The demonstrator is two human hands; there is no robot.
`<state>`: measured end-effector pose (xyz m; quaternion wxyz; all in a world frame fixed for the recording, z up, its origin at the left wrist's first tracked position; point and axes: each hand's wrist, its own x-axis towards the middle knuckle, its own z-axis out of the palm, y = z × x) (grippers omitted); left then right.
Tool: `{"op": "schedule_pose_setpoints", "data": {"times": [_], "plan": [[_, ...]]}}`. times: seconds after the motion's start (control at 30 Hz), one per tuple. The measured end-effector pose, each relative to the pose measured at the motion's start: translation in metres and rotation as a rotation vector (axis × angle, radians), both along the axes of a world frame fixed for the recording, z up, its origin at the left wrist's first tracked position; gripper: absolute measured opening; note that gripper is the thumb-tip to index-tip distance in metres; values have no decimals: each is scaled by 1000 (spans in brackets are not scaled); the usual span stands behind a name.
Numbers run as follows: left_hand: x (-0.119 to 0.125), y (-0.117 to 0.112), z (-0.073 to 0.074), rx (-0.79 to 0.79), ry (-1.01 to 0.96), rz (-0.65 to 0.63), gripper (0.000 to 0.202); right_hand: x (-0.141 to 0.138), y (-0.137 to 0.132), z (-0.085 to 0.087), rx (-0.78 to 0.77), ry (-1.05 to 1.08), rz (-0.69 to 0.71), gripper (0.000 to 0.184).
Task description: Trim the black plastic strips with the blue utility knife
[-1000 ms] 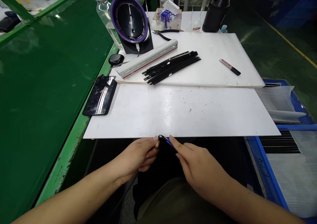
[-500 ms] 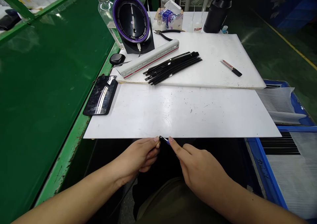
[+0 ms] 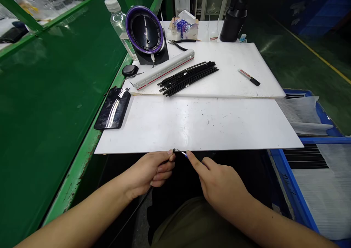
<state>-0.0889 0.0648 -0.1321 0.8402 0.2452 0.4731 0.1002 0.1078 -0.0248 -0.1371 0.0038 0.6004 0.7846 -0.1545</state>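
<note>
1. Black strip [image 3: 179,152]: your left hand [image 3: 149,171] pinches one end in a closed grip, your right hand [image 3: 219,184] pinches the other.
2. It sits just past the near edge of the white board [image 3: 197,125] on the bench.
3. More strips [image 3: 188,78] lie farther back.

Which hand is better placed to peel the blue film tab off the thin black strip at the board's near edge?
Right, probably. The right hand has its fingertips at the blue film tab, while the left hand pinches the thin black strip at its other end, steadying it below the white board.
</note>
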Motion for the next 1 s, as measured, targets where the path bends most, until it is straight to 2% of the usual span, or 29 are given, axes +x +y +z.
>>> {"op": "schedule_pose_setpoints", "data": {"times": [0.17, 0.3, 0.4, 0.63, 1.0], "plan": [[2, -5, 5, 15, 42, 0, 25, 9, 0, 2, -35, 335, -165, 52], [3, -10, 7, -1, 21, -5, 28, 16, 6, 5, -75, 421, -182, 51], [1, -10, 6, -33, 11, 41, 34, 19, 9, 6, -92, 411, -177, 54], [-3, -5, 5, -119, -56, 74, 27, 11, 13, 11, -105, 309, -95, 60], [2, -7, 4, 11, 65, 14, 27, 5, 19, 14, -168, 244, 12, 63]]}}
